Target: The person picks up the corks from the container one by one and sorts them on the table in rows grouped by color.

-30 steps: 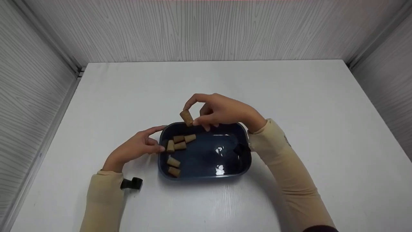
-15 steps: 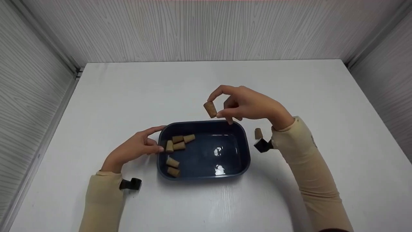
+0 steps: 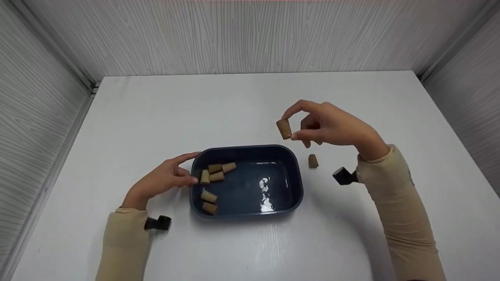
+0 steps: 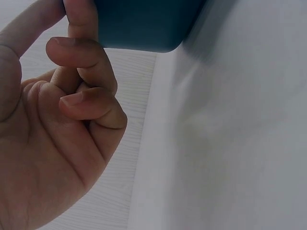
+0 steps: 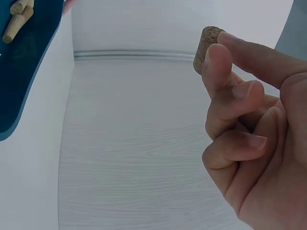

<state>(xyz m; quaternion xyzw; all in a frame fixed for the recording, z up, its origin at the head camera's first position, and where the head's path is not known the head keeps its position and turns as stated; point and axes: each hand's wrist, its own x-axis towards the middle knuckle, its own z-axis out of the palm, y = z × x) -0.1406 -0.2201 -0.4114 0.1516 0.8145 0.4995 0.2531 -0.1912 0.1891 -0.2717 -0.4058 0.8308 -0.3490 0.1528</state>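
Pinching a brown tapered cork stopper (image 3: 284, 129) between thumb and index finger of the right hand (image 3: 336, 124), holding it tilted and clear of the smooth white bench (image 3: 250, 249), near the far right corner of a dark blue, round-cornered rectangular container (image 3: 242, 191). Gripping the rim at that container's left end with the thumb and index finger of the left hand (image 3: 162, 177), with other fingers bent in toward the palm. With six tan and brown tapered corks (image 3: 216, 176) lying inside toward the left end: four bunched near the far left corner, two side by side at the near left corner. With a lone brown tapered cork (image 3: 313, 161) on the bench, near the container's right end. Wearing beige cloth sleeves (image 3: 127, 230) and a small black camera (image 3: 343, 176) at each wrist, before a pale wood-grained wall (image 3: 250, 35)
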